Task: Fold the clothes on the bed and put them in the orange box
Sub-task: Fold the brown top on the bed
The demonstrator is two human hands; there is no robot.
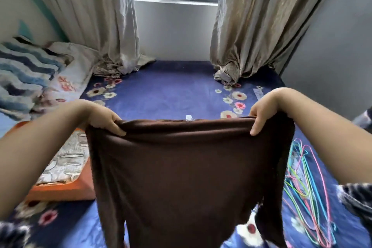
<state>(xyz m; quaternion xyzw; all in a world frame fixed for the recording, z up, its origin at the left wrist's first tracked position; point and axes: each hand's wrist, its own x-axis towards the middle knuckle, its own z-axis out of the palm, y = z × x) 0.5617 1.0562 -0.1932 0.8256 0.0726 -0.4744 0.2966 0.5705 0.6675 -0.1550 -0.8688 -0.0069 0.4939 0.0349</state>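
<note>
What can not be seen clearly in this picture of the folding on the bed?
- Dark brown garment: its lower part is cut off by the bottom edge of the head view.
- Orange box: partly hidden behind the left hand and the garment.
- Coloured wire hangers: blurred; their number is unclear.

brown garment (181,171), orange box (60,189), blue floral bedsheet (167,90)

Bare bed (171,94) lay open at 12 o'clock; box (66,188) blocked 9, hangers (308,187) cluttered 3.
</note>
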